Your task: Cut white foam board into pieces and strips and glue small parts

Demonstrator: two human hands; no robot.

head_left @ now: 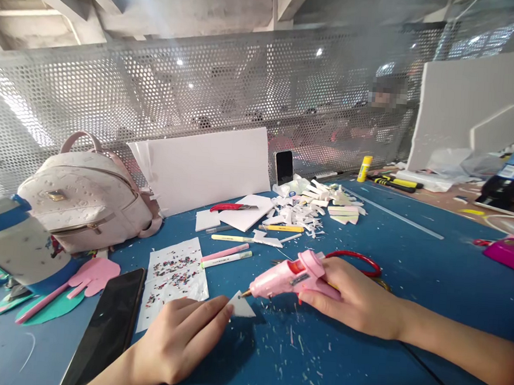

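My right hand [355,296] is wrapped round the handle of a pink hot glue gun [284,276], its nozzle pointing left. A small white triangular piece of paper or foam board [243,307] is pinched in my left hand [181,334], just above the blue table. The nozzle tip meets the upper edge of that piece, or nearly so; I cannot tell whether they touch. Behind the glue gun lie red-handled scissors [362,257], partly hidden by my right hand. To the left of the piece, a white sheet [163,277] carries many coloured specks.
A black phone [109,323], a pale backpack [90,192] and a large cup [15,246] stand or lie at left. Behind are markers [228,260], a red cutter [229,207], white scraps [299,213] and a white board [210,168]. A cord [435,378] trails at right.
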